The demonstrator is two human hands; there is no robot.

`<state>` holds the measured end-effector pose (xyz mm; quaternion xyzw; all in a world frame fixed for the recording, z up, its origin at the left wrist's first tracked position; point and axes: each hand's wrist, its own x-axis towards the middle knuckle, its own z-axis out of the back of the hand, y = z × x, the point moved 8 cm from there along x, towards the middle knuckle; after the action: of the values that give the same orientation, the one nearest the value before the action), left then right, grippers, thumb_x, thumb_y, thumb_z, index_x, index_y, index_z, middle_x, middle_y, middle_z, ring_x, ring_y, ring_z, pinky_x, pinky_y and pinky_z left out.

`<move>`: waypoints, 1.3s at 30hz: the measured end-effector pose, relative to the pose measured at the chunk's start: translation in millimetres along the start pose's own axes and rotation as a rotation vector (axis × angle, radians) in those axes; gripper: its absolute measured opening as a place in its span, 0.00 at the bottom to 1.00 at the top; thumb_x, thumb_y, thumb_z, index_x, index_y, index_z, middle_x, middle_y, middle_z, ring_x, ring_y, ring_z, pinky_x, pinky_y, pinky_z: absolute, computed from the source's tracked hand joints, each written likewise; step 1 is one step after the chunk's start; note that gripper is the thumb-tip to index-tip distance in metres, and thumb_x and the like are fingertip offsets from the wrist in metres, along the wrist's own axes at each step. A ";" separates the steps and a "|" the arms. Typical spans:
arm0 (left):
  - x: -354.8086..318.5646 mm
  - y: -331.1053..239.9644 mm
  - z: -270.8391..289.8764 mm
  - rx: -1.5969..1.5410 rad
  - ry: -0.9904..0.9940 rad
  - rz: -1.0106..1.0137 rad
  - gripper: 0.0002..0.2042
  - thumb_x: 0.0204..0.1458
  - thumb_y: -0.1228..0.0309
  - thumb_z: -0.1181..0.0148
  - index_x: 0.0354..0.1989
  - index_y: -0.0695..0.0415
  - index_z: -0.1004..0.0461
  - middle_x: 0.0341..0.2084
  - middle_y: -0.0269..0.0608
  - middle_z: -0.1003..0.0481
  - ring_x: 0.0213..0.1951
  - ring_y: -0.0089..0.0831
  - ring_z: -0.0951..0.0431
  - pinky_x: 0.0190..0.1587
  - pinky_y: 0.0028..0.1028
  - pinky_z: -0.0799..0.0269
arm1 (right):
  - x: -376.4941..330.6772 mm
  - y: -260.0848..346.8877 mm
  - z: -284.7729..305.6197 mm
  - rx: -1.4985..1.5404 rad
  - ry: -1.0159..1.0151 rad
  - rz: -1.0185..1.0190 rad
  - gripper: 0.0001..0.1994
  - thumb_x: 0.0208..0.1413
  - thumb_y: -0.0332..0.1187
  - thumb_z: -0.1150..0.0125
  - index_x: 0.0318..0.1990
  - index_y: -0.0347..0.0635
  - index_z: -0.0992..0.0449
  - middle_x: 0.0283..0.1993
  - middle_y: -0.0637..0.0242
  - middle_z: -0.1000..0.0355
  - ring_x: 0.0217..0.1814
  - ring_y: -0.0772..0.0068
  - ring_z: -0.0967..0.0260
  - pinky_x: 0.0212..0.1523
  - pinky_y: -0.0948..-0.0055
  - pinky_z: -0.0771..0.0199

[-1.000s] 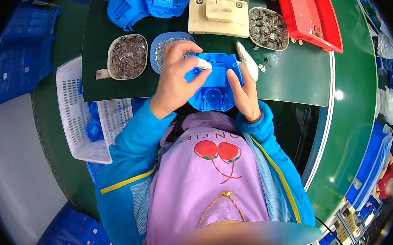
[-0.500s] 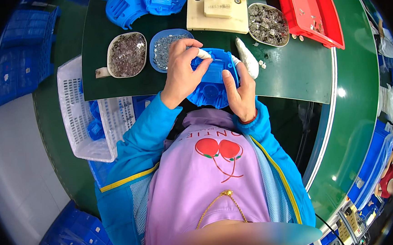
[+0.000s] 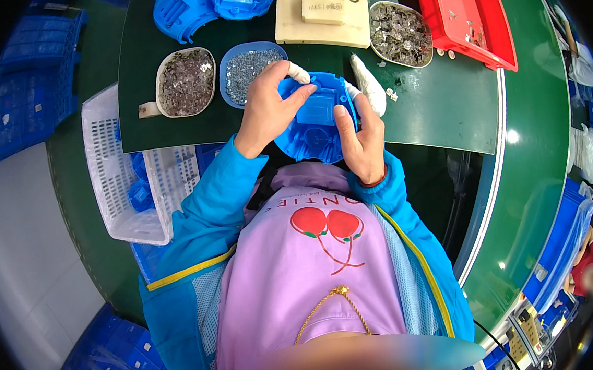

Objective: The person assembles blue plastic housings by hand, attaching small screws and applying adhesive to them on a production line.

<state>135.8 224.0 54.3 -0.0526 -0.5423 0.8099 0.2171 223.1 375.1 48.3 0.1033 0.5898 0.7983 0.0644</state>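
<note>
A round blue plastic housing [image 3: 319,109] with moulded ribs and a square recess is held up at the table's near edge. My right hand [image 3: 362,138] grips its right side, thumb on the inner face and a white-wrapped finger behind the rim. At the housing's upper left, my left hand [image 3: 268,106] is closed in a pinch, thumb and white-wrapped index finger close together on it. Whatever lies between those fingertips is too small to make out. Beyond the left hand stands a blue tray [image 3: 223,87] of small silvery parts.
Left of that tray is a cream dish [image 3: 160,91] of small parts. A cream block fixture [image 3: 289,31], more blue housings [image 3: 185,17], another dish [image 3: 398,63] and a red bin [image 3: 467,18] line the back. A tapered white bundle [image 3: 370,87] lies right; a white crate [image 3: 107,177] stands left.
My left index finger and thumb have shifted slightly at the housing's upper edge, the thumb now lying flatter against it. The right hand keeps its grip. The whole view has shifted a little.
</note>
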 end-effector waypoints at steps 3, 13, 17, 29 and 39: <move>-0.1 0.2 3.1 -0.080 -0.089 0.037 0.12 0.47 0.78 0.30 0.38 0.62 0.25 0.32 0.43 0.22 0.37 0.31 0.20 0.41 0.28 0.25 | -1.7 1.7 1.0 -0.056 -0.022 0.080 0.19 0.62 0.35 0.41 0.54 0.27 0.28 0.43 0.47 0.25 0.43 0.58 0.24 0.46 0.65 0.26; -4.8 7.1 -2.5 -0.478 0.110 0.327 0.18 0.56 0.71 0.35 0.53 0.63 0.28 0.42 0.38 0.22 0.45 0.22 0.23 0.49 0.24 0.27 | 13.9 -24.1 14.0 0.298 -0.081 -0.102 0.18 0.70 0.38 0.56 0.54 0.30 0.28 0.47 0.61 0.26 0.49 0.73 0.31 0.50 0.73 0.32; -14.8 7.9 4.1 -0.589 0.062 0.389 0.15 0.59 0.65 0.37 0.48 0.63 0.25 0.38 0.34 0.22 0.42 0.19 0.25 0.47 0.22 0.28 | 25.0 -28.1 16.5 0.619 -0.089 -0.232 0.21 0.71 0.40 0.60 0.57 0.31 0.29 0.51 0.63 0.27 0.53 0.75 0.33 0.55 0.76 0.34; 118.3 25.8 30.3 -0.426 -0.057 0.255 0.24 0.64 0.50 0.49 0.39 0.63 0.21 0.25 0.28 0.26 0.29 0.16 0.30 0.32 0.23 0.34 | 141.6 2.3 38.0 -0.093 -0.175 0.015 0.26 0.71 0.47 0.59 0.29 0.32 0.29 0.21 0.63 0.34 0.23 0.74 0.39 0.26 0.67 0.39; 146.5 56.8 30.8 -0.293 0.000 0.253 0.22 0.62 0.50 0.45 0.42 0.60 0.21 0.30 0.31 0.21 0.33 0.19 0.21 0.33 0.23 0.23 | 161.8 -9.3 32.5 -0.166 -0.261 0.035 0.25 0.68 0.43 0.63 0.29 0.32 0.26 0.30 0.41 0.27 0.34 0.33 0.31 0.36 0.43 0.36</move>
<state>-22.6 239.5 37.6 -0.1512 -0.6436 0.7431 0.1036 73.7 444.4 63.0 0.2107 0.5067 0.8251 0.1348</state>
